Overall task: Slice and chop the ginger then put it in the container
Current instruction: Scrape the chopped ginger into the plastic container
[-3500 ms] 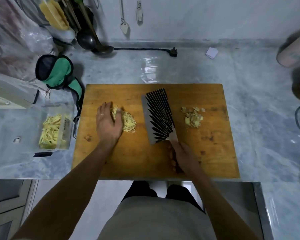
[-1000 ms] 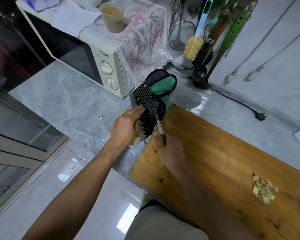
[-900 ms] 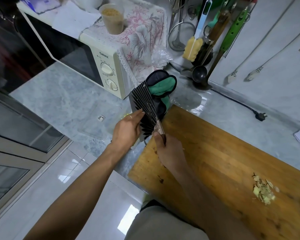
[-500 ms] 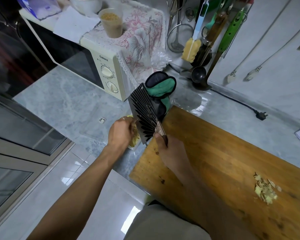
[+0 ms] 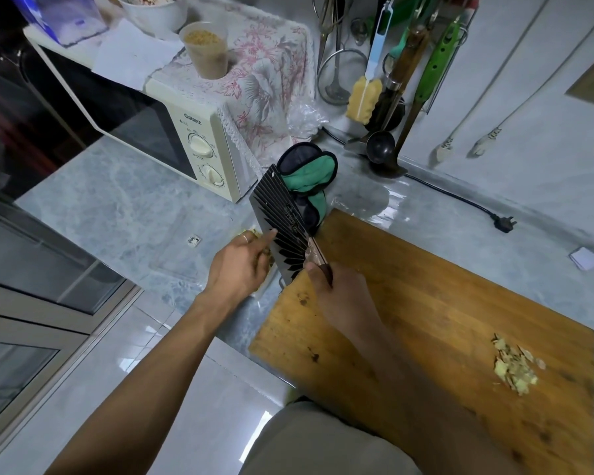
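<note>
My right hand [image 5: 343, 296] grips the handle of a dark ribbed cleaver [image 5: 282, 224], holding it tilted over the left end of the wooden cutting board [image 5: 426, 303]. With straight fingers, my left hand [image 5: 240, 265] touches the blade's lower face. It hovers over a clear container [image 5: 258, 292] that it mostly hides. A little yellow chopped ginger [image 5: 251, 232] shows past my fingers. A small heap of ginger scraps [image 5: 513, 368] lies on the board's right side.
A cream microwave [image 5: 199, 145] with a flowered cloth stands at the back left. A green and black mitt [image 5: 309, 180] lies behind the cleaver. Ladles and utensils [image 5: 384, 108] hang by the wall. A black plug [image 5: 503, 222] lies on the marble counter.
The chopped ginger pile is gone from the board, and the cleaver has moved over the container. My left hand dipped toward the container half a second ago and is back at the blade.
</note>
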Tool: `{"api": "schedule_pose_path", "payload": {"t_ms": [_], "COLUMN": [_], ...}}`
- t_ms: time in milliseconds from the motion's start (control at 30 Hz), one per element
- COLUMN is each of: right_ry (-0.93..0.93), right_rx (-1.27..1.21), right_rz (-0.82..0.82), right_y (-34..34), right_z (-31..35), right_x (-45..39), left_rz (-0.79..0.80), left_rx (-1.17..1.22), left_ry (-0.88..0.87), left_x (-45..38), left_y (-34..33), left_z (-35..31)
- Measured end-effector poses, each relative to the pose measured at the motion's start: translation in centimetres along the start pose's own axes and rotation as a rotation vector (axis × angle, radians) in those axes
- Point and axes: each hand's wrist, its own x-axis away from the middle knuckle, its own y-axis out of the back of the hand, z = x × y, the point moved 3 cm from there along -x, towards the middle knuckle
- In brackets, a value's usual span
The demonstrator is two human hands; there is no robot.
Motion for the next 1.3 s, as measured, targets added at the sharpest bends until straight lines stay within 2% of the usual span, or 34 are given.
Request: {"api": "schedule_pose_path", "payload": {"t_ms": [133,233,300,400,500,667,767,900,1067,1300], "right_ry": [0.0,0.001,0.005,0.018,0.032,0.005,-0.061,-0.237,-0.444,-0.491], "right_rx": [-0.02,-0.009,-0.027,-0.052,-0.077,-0.233,-0.289,-0.318,-0.477,-0.522], "right_rz": [0.002,0.003,0.006,-0.003,-0.027,-0.133,-0.192,-0.25,-0.3,-0.267], "right_y": [0.0,-0.4,-0.7,-0.3,0.7,2.9,4.4,5.7,6.2,4.9], "right_z": [0.2,0.1,0.1,-0.1,-1.2,-4.8,-7.8,-12.1,-16.8,-18.6], "right_x": [-0.2,-0.5,-0.4,-0.1,0.4,2.9,4.6,6.8,8.9,9.2], "left_rz": [0.032,-0.042,-0.025,0.041,0.017,-0.203,-0.239,-0.137,0.002,0.025], "left_rx": [-0.055,-0.046,-0.069,-0.09,-0.038,0.228,0.352,0.417,0.279,0.067], "left_ry": [0.192,0.087,0.038,0.207,0.295,0.127,0.021,-0.001,0.183,0.252], "left_x": [0.6,0.6,0.5,0.8,1.4,1.5,2.3,3.7,3.5,2.0], "left_y": [0.6,1.1,0.8,0.5,0.7,-0.1,-2.0,-6.4,-11.3,-13.7], "left_z": [1.2,0.3,0.0,1.1,1.4,-2.2,-5.7,-7.8,-7.3,-9.0]}}
